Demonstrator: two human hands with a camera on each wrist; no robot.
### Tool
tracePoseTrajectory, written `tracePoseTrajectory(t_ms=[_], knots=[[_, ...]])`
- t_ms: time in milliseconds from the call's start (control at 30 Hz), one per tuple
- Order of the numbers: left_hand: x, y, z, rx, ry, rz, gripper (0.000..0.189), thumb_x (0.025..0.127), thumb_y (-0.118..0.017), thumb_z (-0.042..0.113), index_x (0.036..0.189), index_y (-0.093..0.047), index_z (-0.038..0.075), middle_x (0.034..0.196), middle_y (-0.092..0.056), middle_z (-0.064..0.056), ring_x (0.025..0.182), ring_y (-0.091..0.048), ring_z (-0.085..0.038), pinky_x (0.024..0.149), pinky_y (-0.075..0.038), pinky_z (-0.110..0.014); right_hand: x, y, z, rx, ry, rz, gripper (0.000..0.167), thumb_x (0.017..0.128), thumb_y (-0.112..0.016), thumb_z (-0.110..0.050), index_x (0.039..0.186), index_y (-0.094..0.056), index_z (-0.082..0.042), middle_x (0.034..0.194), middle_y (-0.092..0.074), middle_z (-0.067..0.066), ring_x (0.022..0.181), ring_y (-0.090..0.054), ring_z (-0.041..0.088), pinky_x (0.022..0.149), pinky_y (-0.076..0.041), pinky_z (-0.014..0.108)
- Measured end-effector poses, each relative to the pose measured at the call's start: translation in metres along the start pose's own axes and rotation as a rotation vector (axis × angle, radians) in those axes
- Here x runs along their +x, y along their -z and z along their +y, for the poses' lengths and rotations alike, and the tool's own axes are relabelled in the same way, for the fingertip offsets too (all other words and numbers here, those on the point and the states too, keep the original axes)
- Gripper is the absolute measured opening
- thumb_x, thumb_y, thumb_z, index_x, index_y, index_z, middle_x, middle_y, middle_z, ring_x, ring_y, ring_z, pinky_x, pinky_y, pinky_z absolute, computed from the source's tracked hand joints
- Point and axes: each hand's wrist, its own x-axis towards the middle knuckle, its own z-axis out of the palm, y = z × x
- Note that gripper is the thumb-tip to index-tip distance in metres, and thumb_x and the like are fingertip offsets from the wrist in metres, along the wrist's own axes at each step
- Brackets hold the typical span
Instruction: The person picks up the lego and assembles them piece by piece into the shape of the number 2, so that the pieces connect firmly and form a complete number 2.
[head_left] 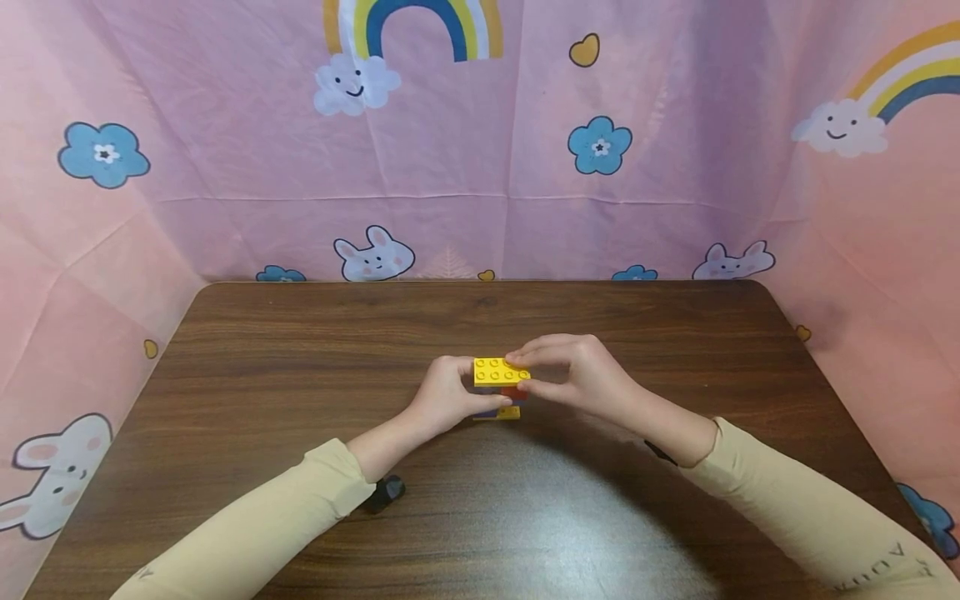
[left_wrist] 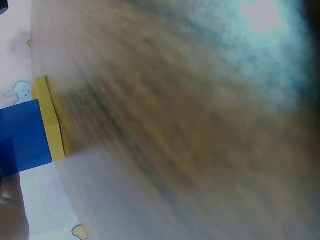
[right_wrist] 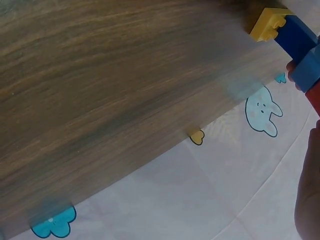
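Near the middle of the table, a small stack of toy building blocks stands between the two hands. A yellow studded block (head_left: 491,375) lies across the top, over a red block (head_left: 516,392). Lower down are blue blocks (right_wrist: 297,37), and a yellow block (right_wrist: 269,24) forms the base. The left hand (head_left: 441,395) grips the stack from the left, its thumb across the near side below the top block. From the right, the right hand (head_left: 581,373) pinches the right end of the top yellow block between fingers and thumb. The stack's far side is hidden.
A dark wood-grain table (head_left: 300,350) lies under the hands, with a glare patch near its front. Pink printed cloth (head_left: 480,167) hangs behind and on both sides. A black device (head_left: 387,492) shows at the left wrist, beside the cream sleeve (head_left: 285,508).
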Motion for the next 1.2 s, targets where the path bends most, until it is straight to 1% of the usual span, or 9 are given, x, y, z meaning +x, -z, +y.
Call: tracePoseTrajectory(t_ms=[167,267,367,533,700,900,1200], knots=[[-0.0002,-0.0008,-0.0009,-0.02,0.013,-0.013,0.035,0.084,-0.091,0.015,0.116,-0.08,0.004,0.11,-0.082,-0.01,0.102,-0.074,-0.02,0.091,-0.061,-0.034,-0.0006,0.0006,0.0014,0.031,-0.012,0.004,0.035,0.084,-0.09,-0.005,0.118,-0.082,-0.007,0.115,-0.082,0.008,0.108,-0.078,0.024,0.093,-0.065,0.04],[-0.0011,-0.0007,-0.0008,-0.015,0.008,-0.008,0.035,0.085,-0.091,0.015,0.115,-0.08,0.003,0.11,-0.082,-0.01,0.102,-0.074,-0.02,0.09,-0.061,-0.033,-0.0003,0.0007,0.0016,0.034,-0.006,0.0,0.035,0.085,-0.089,-0.005,0.118,-0.081,-0.007,0.116,-0.082,0.008,0.109,-0.078,0.024,0.094,-0.065,0.041],[-0.0012,-0.0006,-0.001,-0.02,0.017,-0.011,0.035,0.085,-0.09,0.015,0.116,-0.08,0.003,0.111,-0.082,-0.01,0.103,-0.074,-0.02,0.091,-0.062,-0.033,-0.0004,0.0006,0.0016,0.025,0.004,-0.004,0.034,0.085,-0.089,-0.005,0.118,-0.081,-0.007,0.116,-0.082,0.008,0.108,-0.078,0.025,0.093,-0.065,0.041],[-0.0003,-0.0011,-0.0019,-0.035,0.031,-0.022,0.036,0.085,-0.09,0.015,0.118,-0.079,0.004,0.114,-0.082,-0.01,0.105,-0.074,-0.021,0.095,-0.062,-0.036,-0.0008,-0.0003,0.0008,-0.01,0.029,0.008,0.034,0.084,-0.089,-0.005,0.117,-0.082,-0.007,0.115,-0.082,0.009,0.107,-0.078,0.025,0.092,-0.066,0.041],[-0.0005,-0.0015,-0.0022,-0.039,0.028,-0.023,0.035,0.085,-0.09,0.015,0.117,-0.08,0.004,0.113,-0.082,-0.009,0.106,-0.074,-0.021,0.096,-0.061,-0.038,-0.0016,-0.0022,0.0002,-0.046,0.039,0.019,0.034,0.084,-0.09,-0.005,0.117,-0.082,-0.007,0.115,-0.082,0.009,0.106,-0.078,0.025,0.092,-0.066,0.041],[-0.0008,-0.0014,-0.0017,-0.023,0.014,-0.012,0.035,0.085,-0.091,0.015,0.117,-0.08,0.004,0.112,-0.082,-0.01,0.106,-0.074,-0.021,0.096,-0.061,-0.037,-0.0015,-0.0022,-0.0006,-0.047,0.048,0.021,0.034,0.084,-0.09,-0.006,0.117,-0.082,-0.007,0.115,-0.082,0.008,0.106,-0.078,0.024,0.092,-0.066,0.039],[-0.001,-0.0036,-0.0011,0.003,0.025,-0.003,0.034,0.087,-0.09,0.017,0.117,-0.079,0.004,0.113,-0.082,-0.009,0.106,-0.074,-0.021,0.096,-0.061,-0.038,-0.0041,-0.0003,-0.0007,-0.036,0.011,0.001,0.036,0.084,-0.09,-0.007,0.119,-0.081,-0.007,0.117,-0.081,0.009,0.108,-0.078,0.024,0.093,-0.066,0.04]])
